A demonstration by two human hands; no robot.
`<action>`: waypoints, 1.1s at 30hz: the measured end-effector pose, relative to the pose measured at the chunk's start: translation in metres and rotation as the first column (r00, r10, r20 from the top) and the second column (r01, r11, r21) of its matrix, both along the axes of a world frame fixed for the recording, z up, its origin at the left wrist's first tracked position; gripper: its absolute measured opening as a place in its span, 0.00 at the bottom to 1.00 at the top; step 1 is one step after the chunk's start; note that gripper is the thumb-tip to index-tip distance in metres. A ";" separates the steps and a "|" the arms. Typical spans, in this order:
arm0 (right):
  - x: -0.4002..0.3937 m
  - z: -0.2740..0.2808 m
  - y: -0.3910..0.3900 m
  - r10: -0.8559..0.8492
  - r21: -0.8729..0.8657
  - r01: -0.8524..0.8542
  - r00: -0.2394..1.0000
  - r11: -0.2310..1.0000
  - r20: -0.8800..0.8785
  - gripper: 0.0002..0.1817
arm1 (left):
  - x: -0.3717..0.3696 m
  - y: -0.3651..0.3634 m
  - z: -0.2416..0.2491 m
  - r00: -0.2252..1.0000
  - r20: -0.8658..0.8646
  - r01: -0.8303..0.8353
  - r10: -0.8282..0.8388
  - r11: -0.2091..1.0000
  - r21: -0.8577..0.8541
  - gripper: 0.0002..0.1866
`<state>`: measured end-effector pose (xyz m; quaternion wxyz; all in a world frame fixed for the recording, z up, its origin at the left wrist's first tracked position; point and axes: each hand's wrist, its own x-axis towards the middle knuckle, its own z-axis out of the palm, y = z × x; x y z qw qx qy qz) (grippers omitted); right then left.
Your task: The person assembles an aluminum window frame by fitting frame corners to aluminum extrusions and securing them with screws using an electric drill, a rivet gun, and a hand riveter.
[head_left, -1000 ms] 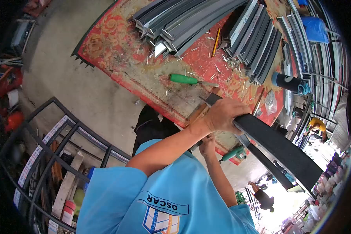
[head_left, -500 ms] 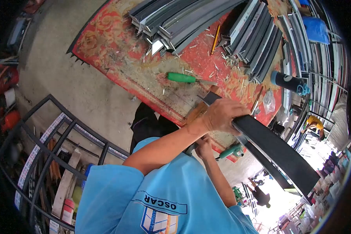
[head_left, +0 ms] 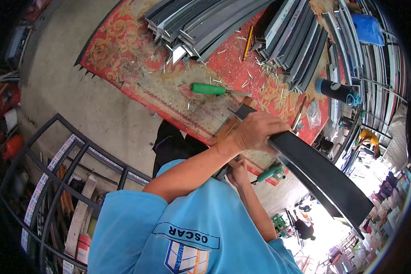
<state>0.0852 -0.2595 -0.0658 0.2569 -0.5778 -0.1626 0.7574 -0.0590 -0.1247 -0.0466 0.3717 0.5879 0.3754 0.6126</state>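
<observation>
My left hand (head_left: 260, 131) is closed over a long black curved profile strip (head_left: 324, 171). One end of the strip rests on the table, and the other reaches out past the table edge to the lower right. My right hand (head_left: 238, 174) is below it, close to my body at the table edge. Its fingers are curled around something dark, mostly hidden by my left forearm. A wooden block (head_left: 227, 131) lies beneath the strip's near end. Just beyond it is a green-handled flat-bladed tool (head_left: 208, 89). A green power tool (head_left: 273, 173) sits by the table corner.
Bundles of dark profiles (head_left: 210, 27) and more profile lengths (head_left: 292, 45) cover the far side of the red patterned table cover (head_left: 137, 86). A yellow pencil (head_left: 247, 43), a dark bottle (head_left: 338, 91) and scraps lie there. A black metal frame (head_left: 59, 182) stands left. People are in the right background.
The view has shifted slightly, moving the table items a little up and left. My left hand keeps its grip on the strip; my right hand stays low beside my body.
</observation>
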 end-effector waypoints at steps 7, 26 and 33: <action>0.002 -0.001 -0.001 -0.121 -0.015 0.121 0.993 0.992 0.004 0.18 | -0.001 0.001 0.001 1.000 0.009 -0.021 0.021 1.000 0.002 0.38; 0.052 -0.017 0.037 0.202 -0.030 -0.200 0.973 0.979 0.112 0.19 | -0.002 0.004 0.004 0.994 0.026 -0.103 0.102 0.994 0.031 0.26; 0.048 -0.027 0.029 0.146 0.035 -0.151 0.983 0.988 0.114 0.20 | 0.000 0.005 0.000 0.992 0.043 -0.117 0.115 0.992 0.046 0.29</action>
